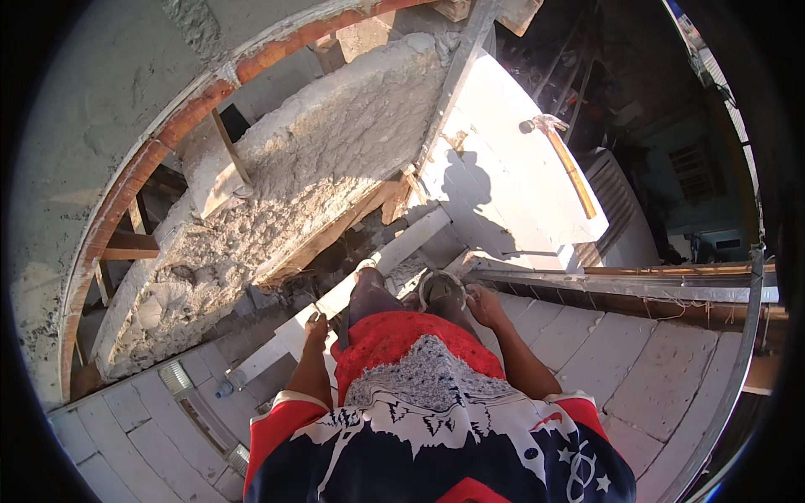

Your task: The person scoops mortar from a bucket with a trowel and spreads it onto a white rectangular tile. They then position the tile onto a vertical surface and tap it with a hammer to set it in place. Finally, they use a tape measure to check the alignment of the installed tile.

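Observation:
My left hand (316, 324) hangs beside my left leg, over a long pale beam (414, 235) running diagonally below me. Its fingers are curled in; whether anything small is between them I cannot make out. My right hand (484, 305) is beside my right leg, fingers loosely bent and apart, with nothing visible in it. In front of it, at my right leg, is a dark rounded shape with a pale rim (442, 291), possibly footwear. A claw hammer (572, 172) with a wooden handle lies on a sunlit white board (503, 126) ahead to the right, away from both hands.
A rough concrete mass (319, 126) slopes ahead to the left, behind a curved reddish-brown edge (159, 147). Pale blocks (604, 352) form the surface at right. A clear plastic bottle (225, 389) lies at lower left. A metal bar (742, 352) curves along the right; a dark, cluttered space lies beyond the board.

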`<action>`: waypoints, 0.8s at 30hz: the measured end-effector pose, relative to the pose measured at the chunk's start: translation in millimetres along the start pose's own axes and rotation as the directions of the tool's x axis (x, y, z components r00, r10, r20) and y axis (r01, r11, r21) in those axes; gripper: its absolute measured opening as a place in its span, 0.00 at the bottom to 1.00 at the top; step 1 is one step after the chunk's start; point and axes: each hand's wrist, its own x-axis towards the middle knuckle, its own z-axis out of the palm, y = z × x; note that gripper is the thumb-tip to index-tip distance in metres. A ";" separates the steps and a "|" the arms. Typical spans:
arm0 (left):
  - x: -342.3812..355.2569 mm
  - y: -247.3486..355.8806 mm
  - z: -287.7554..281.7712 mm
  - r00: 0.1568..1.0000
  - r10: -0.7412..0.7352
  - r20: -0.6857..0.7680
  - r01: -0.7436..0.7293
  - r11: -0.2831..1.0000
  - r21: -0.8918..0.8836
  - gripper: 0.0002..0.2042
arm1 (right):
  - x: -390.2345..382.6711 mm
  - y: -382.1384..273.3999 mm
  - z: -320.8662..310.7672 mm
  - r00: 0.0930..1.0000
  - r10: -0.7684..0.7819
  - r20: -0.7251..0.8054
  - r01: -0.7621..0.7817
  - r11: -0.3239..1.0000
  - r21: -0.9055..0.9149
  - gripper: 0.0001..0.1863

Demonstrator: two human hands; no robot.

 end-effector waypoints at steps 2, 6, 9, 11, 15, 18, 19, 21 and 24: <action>-11.0 26.6 7.0 0.996 -0.018 0.092 0.007 0.993 0.118 0.32 | -12.7 -3.3 3.6 0.986 0.142 0.083 -0.147 0.988 0.053 0.24; -8.1 63.2 12.3 0.989 0.105 0.102 -0.133 0.936 0.326 0.23 | -30.8 26.9 52.2 0.991 0.129 -0.028 -0.122 0.976 0.180 0.24; 10.8 90.5 7.6 0.964 0.175 0.200 -0.250 0.854 0.457 0.22 | -40.3 20.7 77.4 0.987 0.158 0.020 -0.158 0.964 0.212 0.25; 2.7 113.9 32.7 0.948 0.227 0.225 -0.314 0.789 0.528 0.22 | -51.2 39.5 109.1 0.969 0.238 0.063 -0.246 0.954 0.170 0.24; -48.4 179.6 89.8 0.911 0.207 0.356 -0.410 0.524 0.746 0.28 | -74.1 21.4 131.1 0.933 0.355 0.054 -0.354 0.884 0.305 0.23; 13.8 141.2 91.6 0.917 0.200 0.344 -0.397 0.502 0.768 0.25 | -81.5 6.5 155.7 0.915 0.402 0.040 -0.392 0.860 0.325 0.21; 1.5 150.7 110.6 0.941 0.103 0.323 -0.321 0.572 0.755 0.26 | -84.6 3.3 164.5 0.898 0.440 0.027 -0.425 0.849 0.313 0.21; 2.5 157.5 126.3 0.940 0.057 0.336 -0.310 0.551 0.775 0.26 | -91.1 -4.2 187.5 0.885 0.465 0.001 -0.446 0.848 0.285 0.20; 55.9 142.9 137.0 0.939 0.009 0.343 -0.310 0.450 0.838 0.28 | -86.8 -10.6 230.3 0.891 0.453 -0.043 -0.428 0.866 0.259 0.21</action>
